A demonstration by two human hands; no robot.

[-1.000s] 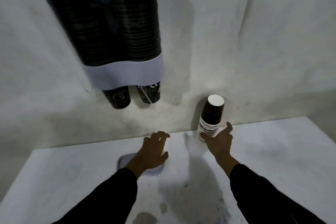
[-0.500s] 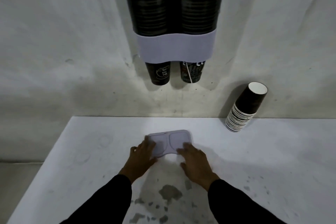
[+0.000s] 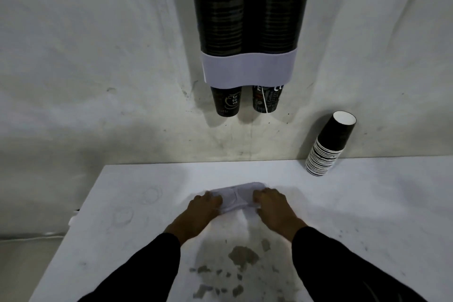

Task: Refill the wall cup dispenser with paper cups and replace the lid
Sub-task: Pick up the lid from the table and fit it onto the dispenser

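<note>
A single head-worn wide-angle view looks forward and down. The wall [image 3: 98,56] fills the upper half of the frame, and the white table [image 3: 367,216] the lower half. Both sleeved forearms enter from the bottom edge, close to the lens.

Dispenser [image 3: 247,32] hung on wall [image 3: 98,56] above far edge of counter [image 3: 367,216], w/ two cups poking out below it: left cup [image 3: 226,102] & right cup [image 3: 267,99] side by side. Cup stack [image 3: 328,147] stood on counter to the right, tilted, leaning back against wall. Lid [image 3: 236,197] lay on counter nearer the person, roughly below dispenser. Left hand [image 3: 199,213] was on lid's left end, right hand [image 3: 274,208] on its right end. Sleeves ran back toward near edge.
</note>
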